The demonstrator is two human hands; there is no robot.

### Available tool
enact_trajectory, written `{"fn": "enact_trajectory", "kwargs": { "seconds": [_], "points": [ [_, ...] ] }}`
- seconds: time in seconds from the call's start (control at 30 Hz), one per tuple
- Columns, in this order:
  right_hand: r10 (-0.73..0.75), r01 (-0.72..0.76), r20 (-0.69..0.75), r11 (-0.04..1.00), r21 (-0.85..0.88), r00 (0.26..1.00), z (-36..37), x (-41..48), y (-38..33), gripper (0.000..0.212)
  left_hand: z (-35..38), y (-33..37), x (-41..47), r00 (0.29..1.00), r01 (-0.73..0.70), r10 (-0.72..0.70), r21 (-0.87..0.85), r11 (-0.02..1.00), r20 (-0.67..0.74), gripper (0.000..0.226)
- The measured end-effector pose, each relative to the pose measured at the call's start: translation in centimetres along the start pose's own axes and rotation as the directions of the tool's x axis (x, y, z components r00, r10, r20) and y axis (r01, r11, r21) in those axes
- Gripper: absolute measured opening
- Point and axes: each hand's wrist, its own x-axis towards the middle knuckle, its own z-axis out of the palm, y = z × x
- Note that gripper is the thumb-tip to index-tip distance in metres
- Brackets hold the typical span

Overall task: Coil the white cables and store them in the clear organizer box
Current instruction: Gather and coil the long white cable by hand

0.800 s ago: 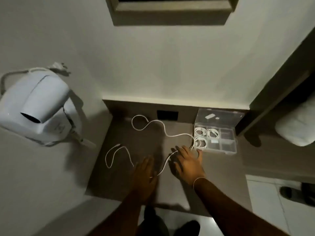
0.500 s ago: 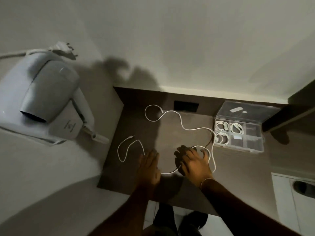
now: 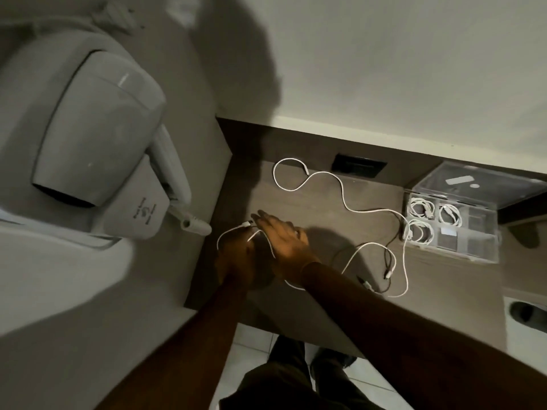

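A short white cable (image 3: 229, 232) lies at the desk's left edge. My right hand (image 3: 285, 236) reaches across to it, fingers stretched out, fingertips at its plug. My left hand (image 3: 236, 258) sits in shadow just below, on the same cable; its grip is too dark to read. A long white cable (image 3: 340, 190) snakes from the back of the desk to the clear organizer box (image 3: 485, 232), loops forward and runs under my right forearm. The box stands open at the right, with three coiled white cables (image 3: 420, 230) in its left compartments.
A dark thin cable (image 3: 390, 258) crosses the long cable's loop near the box. A wall-mounted hair dryer (image 3: 97, 161) juts out on the left. A black socket plate (image 3: 358, 167) sits at the back of the brown desk (image 3: 310, 220). Tiled floor and my legs are below.
The view has tilted down and moved closer. My right hand has moved left from the long cable to the short cable's plug. My left hand has shifted left onto the short cable.
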Motion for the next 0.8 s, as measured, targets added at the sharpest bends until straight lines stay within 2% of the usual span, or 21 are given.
{"fn": "enact_trajectory", "kwargs": {
  "seconds": [0.03, 0.07, 0.1, 0.13, 0.17, 0.2, 0.23, 0.27, 0.3, 0.33, 0.37, 0.43, 0.5, 0.57, 0.67, 0.73, 0.8],
  "points": [
    [-0.015, 0.014, 0.035, 1.000, 0.009, 0.999, 0.0, 0.8, -0.6, 0.094, 0.5, -1.0, 0.6, 0.973, -0.214, 0.221, -0.101, 0.972, 0.062, 0.028],
    [-0.014, 0.013, 0.059, 1.000, 0.011, 0.998, -0.3, 1.4, -1.2, 0.098, 1.3, -1.4, 0.3, 0.927, -0.344, 0.361, -0.154, 0.926, 0.101, 0.028],
    [-0.002, 0.001, 0.081, 1.000, 0.018, 0.997, -0.7, 1.8, -1.6, 0.097, 1.1, -0.7, -0.3, 0.922, -0.324, 0.355, -0.190, 0.927, 0.155, 0.027],
    [0.003, -0.007, 0.106, 0.999, 0.040, 0.994, -1.4, 2.0, -1.9, 0.091, 0.8, -1.6, -0.4, 0.918, -0.338, 0.358, -0.138, 0.931, 0.169, 0.026],
    [-0.017, 0.005, 0.141, 0.997, 0.082, 0.990, -2.4, 1.8, -2.0, 0.080, -1.8, -0.9, -1.4, 0.895, -0.195, 0.236, -0.144, 0.970, 0.379, 0.023],
    [-0.064, 0.040, 0.176, 0.990, 0.135, 0.982, -3.6, 1.4, -2.0, 0.064, -2.3, -1.4, -0.7, 0.921, -0.126, 0.141, -0.065, 0.990, 0.364, 0.021],
    [-0.113, 0.077, 0.204, 0.981, 0.176, 0.972, -4.9, 0.8, -1.9, 0.049, -2.7, -2.2, -1.0, 0.944, -0.154, 0.182, -0.122, 0.981, 0.277, 0.020],
    [-0.130, 0.086, 0.216, 0.975, 0.203, 0.968, -6.4, 0.0, -1.9, 0.037, -3.3, -2.5, -0.9, 0.909, -0.222, 0.263, -0.156, 0.962, 0.324, 0.018],
    [-0.105, 0.050, 0.222, 0.969, 0.241, 0.969, -8.1, -0.9, -1.9, 0.027, -4.4, -1.5, -0.4, 0.896, -0.271, 0.385, -0.414, 0.869, 0.222, 0.015],
    [-0.064, -0.007, 0.220, 0.951, 0.308, 0.973, -9.7, -1.8, -1.8, 0.024, -6.7, -1.4, -1.0, 0.838, -0.274, 0.486, -0.578, 0.769, 0.250, 0.013],
    [-0.030, -0.058, 0.213, 0.918, 0.393, 0.977, -11.5, -2.7, -1.6, 0.026, -8.7, -2.7, -1.2, 0.814, -0.246, 0.507, -0.623, 0.743, 0.283, 0.012],
    [0.023, -0.094, 0.140, 0.843, 0.530, 0.990, -14.8, -4.8, -1.2, 0.032, -9.6, -3.3, -1.6, 0.820, -0.216, 0.492, -0.639, 0.738, 0.291, 0.012],
    [0.137, -0.082, -0.038, 0.772, 0.630, 0.990, -17.9, -6.4, 0.0, 0.038, -10.1, -3.6, -2.7, 0.794, -0.252, 0.543, -0.665, 0.703, 0.273, 0.015],
    [0.299, -0.075, -0.204, 0.711, 0.699, 0.932, -20.8, -7.4, 1.9, 0.040, -10.6, -3.9, -3.6, 0.809, -0.241, 0.546, -0.725, 0.646, 0.218, 0.022],
    [0.437, -0.093, -0.305, 0.684, 0.723, 0.846, -23.4, -8.7, 4.6, 0.021, -11.7, -3.7, -5.4, 0.792, -0.268, 0.585, -0.760, 0.593, 0.177, 0.021],
    [0.479, -0.116, -0.322, 0.683, 0.721, 0.817, -23.7, -9.1, 5.1, 0.014, -12.3, -3.5, -6.7, 0.776, -0.209, 0.572, -0.746, 0.632, 0.267, 0.019],
    [0.502, -0.100, -0.372, 0.687, 0.719, 0.781, -23.5, -9.2, 4.9, 0.014, -13.2, -3.5, -7.7, 0.693, -0.116, 0.558, -0.694, 0.711, 0.456, 0.023]
  ]
}}
